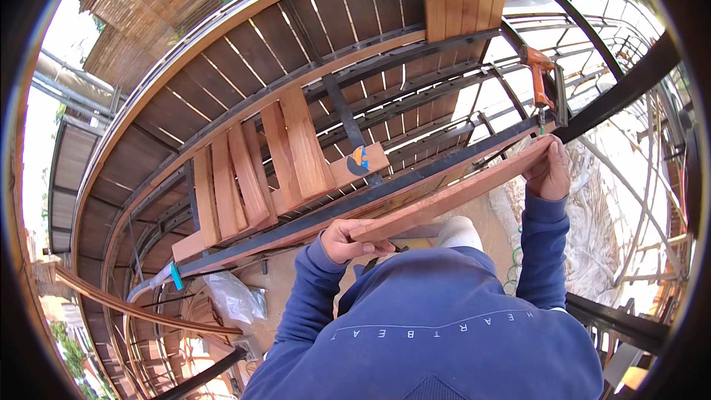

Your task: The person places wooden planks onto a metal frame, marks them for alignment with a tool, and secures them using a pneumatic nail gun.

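A long reddish wooden board (459, 191) spans in front of my body, its right end farther away and its left end nearer me. My left hand (343, 243) is closed round the near left end, with the thumb along the board. At the far right end, my right hand (549, 172) grips the board with its fingers wrapped round the edge. Just beyond the board runs a dark metal beam (370, 194) edged with wood. An orange-and-black power tool (539, 78) rests near the beam's right end, close to my right hand.
Several loose wooden boards (307, 144) lie across the frame beyond the beam. A small round blue, orange and dark item (359, 161) sits on a wooden piece. A teal clamp-like piece (176, 276) is at the beam's left end. Clear plastic (235, 298) lies below; curved metal bars (622, 96) stand right.
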The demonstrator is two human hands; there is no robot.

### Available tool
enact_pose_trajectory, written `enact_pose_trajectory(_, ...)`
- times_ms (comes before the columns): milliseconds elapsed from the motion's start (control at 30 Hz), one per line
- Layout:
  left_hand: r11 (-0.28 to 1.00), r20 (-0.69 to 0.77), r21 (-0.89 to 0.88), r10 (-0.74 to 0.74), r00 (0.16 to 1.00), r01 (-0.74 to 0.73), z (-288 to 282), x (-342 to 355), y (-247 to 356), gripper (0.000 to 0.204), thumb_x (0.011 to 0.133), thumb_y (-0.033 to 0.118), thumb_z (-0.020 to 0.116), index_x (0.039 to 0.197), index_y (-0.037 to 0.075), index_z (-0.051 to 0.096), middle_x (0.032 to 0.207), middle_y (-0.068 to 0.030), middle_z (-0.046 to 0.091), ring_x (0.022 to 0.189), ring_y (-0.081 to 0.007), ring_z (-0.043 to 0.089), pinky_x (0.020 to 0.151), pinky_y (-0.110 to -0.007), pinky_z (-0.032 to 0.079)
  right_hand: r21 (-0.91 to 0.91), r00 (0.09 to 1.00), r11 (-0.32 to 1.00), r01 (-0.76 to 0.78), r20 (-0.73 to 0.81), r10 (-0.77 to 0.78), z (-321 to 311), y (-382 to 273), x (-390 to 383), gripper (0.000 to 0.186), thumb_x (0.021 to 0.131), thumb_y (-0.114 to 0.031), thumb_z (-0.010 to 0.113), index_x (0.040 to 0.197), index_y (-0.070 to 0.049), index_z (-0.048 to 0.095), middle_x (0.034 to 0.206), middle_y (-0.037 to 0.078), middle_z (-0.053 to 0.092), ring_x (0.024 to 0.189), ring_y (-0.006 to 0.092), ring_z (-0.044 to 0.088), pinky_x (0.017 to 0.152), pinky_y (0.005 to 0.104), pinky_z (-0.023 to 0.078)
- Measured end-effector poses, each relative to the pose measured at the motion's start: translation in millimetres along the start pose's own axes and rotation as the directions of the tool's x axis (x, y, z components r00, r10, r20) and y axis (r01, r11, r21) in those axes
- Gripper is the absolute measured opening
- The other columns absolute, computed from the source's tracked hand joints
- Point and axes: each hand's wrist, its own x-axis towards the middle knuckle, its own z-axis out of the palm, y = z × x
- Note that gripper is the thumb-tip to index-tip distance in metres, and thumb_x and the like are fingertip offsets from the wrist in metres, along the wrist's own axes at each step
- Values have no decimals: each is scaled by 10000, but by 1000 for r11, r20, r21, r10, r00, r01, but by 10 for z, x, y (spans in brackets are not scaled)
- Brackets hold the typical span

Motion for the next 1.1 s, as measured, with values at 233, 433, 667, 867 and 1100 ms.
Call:
enact_pose_trajectory(233,658,-375,753,406,833,18,474,761,-201,318,895,-3,652,1213,-11,646,1088,-157,727,996,-253,724,864,-329,588,-66,988,996,-57,139,66,-432,15,1207,364,1033,-405,471,1103,-65,580,965,73,619,799,153,592,638,287,453)
enact_pose_trajectory(433,299,-279,951,711,645,81,899,1702,-491,499,767,-76,655,1257,20,631,1163,-168,699,1032,-312,702,876,-368,584,-399,995,915,-61,46,87,-762,170,2228,347,963,-220,571,1223,3,511,1303,190,547,1059,287,620,870,391,553)
enact_pose_trajectory(667,533,-643,765,664,381,362,1006,1974,-752,399,858,-37,623,1256,-3,624,1158,-186,696,1013,-284,707,887,-322,561,-151,937,964,218,309,-163,-1250,-9,3152,363,828,-87,430,1157,14,545,1365,298,470,1091,380,592,924,493,534)
enact_pose_trajectory(867,915,-897,320,376,-231,245,1100,1069,-1373,289,946,42,604,1228,-8,639,1104,-141,716,935,-158,705,834,-291,547,-390,838,771,503,439,-324,-1312,-420,3236,435,815,-167,464,1176,58,554,1267,362,537,1118,432,612,870,492,568)
enact_pose_trajectory(1100,904,-957,258,287,-36,340,1316,700,-2045,254,939,63,627,1181,-5,663,990,-122,738,863,-159,717,781,-276,555,-417,818,711,566,391,-422,-1161,-659,2365,441,795,-172,501,1142,95,553,1191,398,576,1020,420,655,883,489,551)
